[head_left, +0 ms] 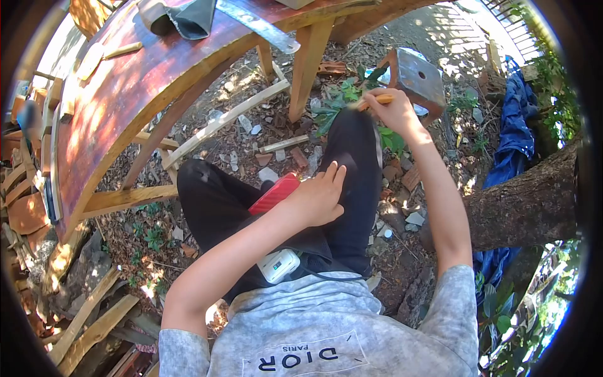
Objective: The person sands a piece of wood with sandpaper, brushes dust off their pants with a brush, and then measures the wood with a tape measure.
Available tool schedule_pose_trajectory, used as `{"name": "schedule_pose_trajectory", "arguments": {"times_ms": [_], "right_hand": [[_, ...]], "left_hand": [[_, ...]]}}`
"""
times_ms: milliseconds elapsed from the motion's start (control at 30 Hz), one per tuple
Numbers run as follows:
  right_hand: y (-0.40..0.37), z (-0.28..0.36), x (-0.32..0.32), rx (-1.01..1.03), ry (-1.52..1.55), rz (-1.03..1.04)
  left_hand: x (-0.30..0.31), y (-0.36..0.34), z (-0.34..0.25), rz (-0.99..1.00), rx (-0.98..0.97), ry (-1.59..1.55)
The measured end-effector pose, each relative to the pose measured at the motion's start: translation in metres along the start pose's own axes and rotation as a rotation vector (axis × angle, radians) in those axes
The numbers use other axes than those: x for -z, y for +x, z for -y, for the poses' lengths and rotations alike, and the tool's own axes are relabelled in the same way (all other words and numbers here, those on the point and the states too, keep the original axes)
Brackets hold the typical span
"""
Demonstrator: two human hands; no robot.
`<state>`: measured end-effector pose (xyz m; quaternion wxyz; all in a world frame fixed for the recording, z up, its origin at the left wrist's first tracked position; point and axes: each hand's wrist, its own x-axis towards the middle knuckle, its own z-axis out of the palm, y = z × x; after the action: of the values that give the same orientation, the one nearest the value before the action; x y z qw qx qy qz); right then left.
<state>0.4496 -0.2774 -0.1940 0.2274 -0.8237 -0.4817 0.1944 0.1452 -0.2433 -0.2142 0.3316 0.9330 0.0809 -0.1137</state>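
My left hand [323, 195] lies flat over my lap, fingers stretched out onto the dark trousers [352, 151]. Beside it, partly covered by my forearm, is a red ribbed object [276, 192]. My right hand [392, 112] is closed around a short tool with an orange wooden handle [384, 98]. The tool's pale, brush-like tip points left, just above my right knee. A white device with a small screen [278, 266] rests at my waist, a dark cable running from it.
A curved wooden table [125, 94] at upper left carries a metal ruler [260, 26], a dark pouch-like piece [191, 20] and a wooden-handled tool [122, 50]. A worn stool [418, 78] stands ahead right. Tree trunk [521, 201] and blue tarp [515, 125] lie right; rubble covers the ground.
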Motion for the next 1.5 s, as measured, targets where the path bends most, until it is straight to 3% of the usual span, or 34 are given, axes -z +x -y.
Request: {"name": "schedule_pose_trajectory", "arguments": {"times_ms": [33,67,167,200,300,400,433,500,533,633,667,767,800,900,1033,1067,1167,1200,1300,1333,1367,1400,1500], "right_hand": [[0.001,-0.007,-0.007,0.070,-0.180,-0.166],[0.005,-0.018,-0.011,0.109,-0.245,-0.069],[0.005,-0.022,0.000,0.058,0.299,0.144],[0.008,-0.025,0.014,-0.155,0.323,0.154],[0.003,-0.017,0.042,-0.254,0.685,0.101],[-0.007,-0.011,0.030,-0.311,0.483,0.152],[-0.006,-0.030,0.024,-0.212,0.405,0.223],[0.000,-0.053,0.021,-0.032,-0.514,-0.113],[0.003,-0.058,0.022,-0.013,-0.692,-0.082],[-0.015,-0.029,0.028,-0.179,0.342,0.039],[-0.016,-0.033,0.018,-0.157,0.487,0.091],[-0.019,-0.046,0.014,-0.033,-0.420,-0.069],[-0.019,-0.040,0.017,-0.091,-0.391,-0.068],[-0.033,-0.018,0.027,-0.128,0.447,0.031],[-0.061,0.001,0.017,-0.144,0.575,-0.080],[-0.069,0.006,0.013,-0.148,0.615,-0.107],[-0.089,0.018,0.005,-0.212,0.719,-0.170],[-0.094,0.016,0.003,-0.253,0.702,-0.158],[-0.105,0.019,0.004,-0.257,0.800,-0.211],[-0.108,0.017,0.003,-0.207,0.786,-0.257],[-0.110,0.015,0.004,-0.211,0.768,-0.280],[-0.115,0.014,0.005,-0.220,0.746,-0.297],[-0.128,0.023,0.001,-0.251,0.840,-0.286]], "left_hand": [[0.003,0.003,-0.002,0.014,-0.008,0.007],[0.006,0.004,-0.004,0.029,-0.011,0.014],[0.018,0.001,-0.008,0.099,0.024,0.011],[0.020,0.002,-0.011,0.123,0.034,0.007],[0.023,0.004,-0.012,0.127,0.035,0.013],[0.025,0.007,-0.015,0.144,0.053,0.016],[0.024,0.008,-0.013,0.114,0.034,0.006],[0.025,0.011,-0.009,0.051,-0.004,-0.013],[0.029,0.015,-0.008,0.033,-0.002,-0.015],[0.028,0.019,-0.010,0.003,-0.017,-0.008],[0.024,0.020,-0.009,-0.014,-0.035,0.018],[0.016,0.023,-0.005,-0.083,-0.091,0.058],[0.017,0.026,-0.005,-0.110,-0.114,0.065],[0.028,0.044,0.003,-0.102,-0.084,0.031],[0.017,0.095,0.058,-0.407,-0.023,-0.082],[0.012,0.106,0.065,-0.456,0.101,-0.245],[0.021,0.109,0.060,-0.470,-0.033,0.025],[0.064,0.093,0.033,-0.117,-0.248,0.069],[0.047,0.080,0.071,-0.364,-0.376,0.079],[0.052,0.092,0.074,-0.590,-0.198,-0.115],[0.056,0.089,0.082,-0.400,0.445,-0.220],[0.059,0.092,0.114,-0.093,0.470,0.052],[0.030,0.081,0.144,-0.507,0.139,-0.273]]}}
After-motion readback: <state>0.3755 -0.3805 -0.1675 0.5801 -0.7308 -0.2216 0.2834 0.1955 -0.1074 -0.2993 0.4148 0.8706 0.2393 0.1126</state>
